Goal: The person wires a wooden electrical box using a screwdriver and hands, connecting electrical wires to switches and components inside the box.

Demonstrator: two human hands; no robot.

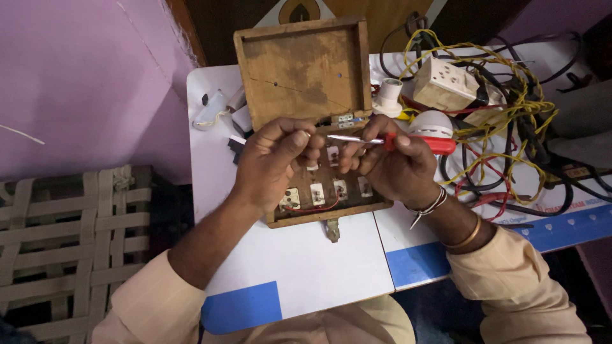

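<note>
An open wooden switch box (pixel 305 67) lies on a white table (pixel 306 261), its lid raised toward the far side. Inside the lower half sit several white switch backs (pixel 317 193) joined by red wire (pixel 306 207). My left hand (pixel 273 162) reaches into the box, fingers pinched near the upper row of switches. My right hand (pixel 392 167) holds a red-handled screwdriver (pixel 421 143), its metal shaft pointing left toward my left fingers. What the left fingertips pinch is hidden.
A tangle of yellow, red and black wires (pixel 510 114) covers the table's right side, with a white socket block (pixel 446 83), a white lamp holder (pixel 387 97) and a white bulb (pixel 431 123). Small white parts (pixel 213 111) lie at the left. A woven cot (pixel 70 236) stands to the left.
</note>
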